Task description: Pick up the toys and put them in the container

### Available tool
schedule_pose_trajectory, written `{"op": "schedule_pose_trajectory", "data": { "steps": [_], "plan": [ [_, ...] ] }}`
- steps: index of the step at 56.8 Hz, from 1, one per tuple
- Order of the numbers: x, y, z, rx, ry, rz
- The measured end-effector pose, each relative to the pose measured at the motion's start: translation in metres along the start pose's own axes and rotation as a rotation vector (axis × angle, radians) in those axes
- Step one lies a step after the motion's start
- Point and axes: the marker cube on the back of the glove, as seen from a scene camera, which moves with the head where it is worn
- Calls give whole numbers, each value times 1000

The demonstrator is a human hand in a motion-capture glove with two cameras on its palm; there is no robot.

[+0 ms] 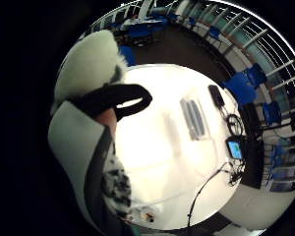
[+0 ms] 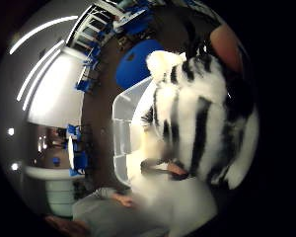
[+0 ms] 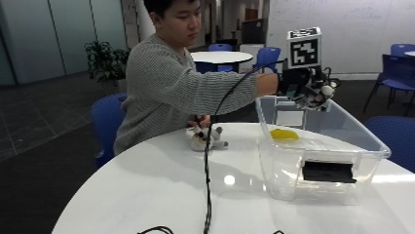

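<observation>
— What surface is seen, and what room?

— A round, glossy white bench [image 3: 162, 190] is seen, with room light mirrored in its top. It is set in an open hall where blue chairs [image 3: 397, 61], other round tables and a potted plant [image 3: 103, 61] are seen on a dark floor.

— What is carried by the bench?

— A clear, rectangular plastic container [image 3: 324, 161] with thin see-through walls and a black latch is stood on it. A yellow, rounded toy [image 3: 284, 134] is seen inside, on the container's floor. A small pale plush toy [image 3: 206, 139] is left on the bench just beside the container, at the bare hand [image 3: 199, 120].

— And the gloved hand?

— The black-gloved right hand [image 3: 305, 90] is held above the container's far end. A fluffy black-and-white striped plush toy [image 2: 202, 118] is enclosed by the curled fingers [image 3: 317, 97], its long pile filling the thumb-side view.
</observation>
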Motion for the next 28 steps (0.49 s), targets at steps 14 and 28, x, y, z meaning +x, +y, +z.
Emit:
{"op": "schedule_pose_trajectory", "data": {
  "steps": [14, 28],
  "plan": [
    [-7, -6, 26, -56, 50, -9],
    [-3, 2, 61, -205, 65, 2]
  ]
}}
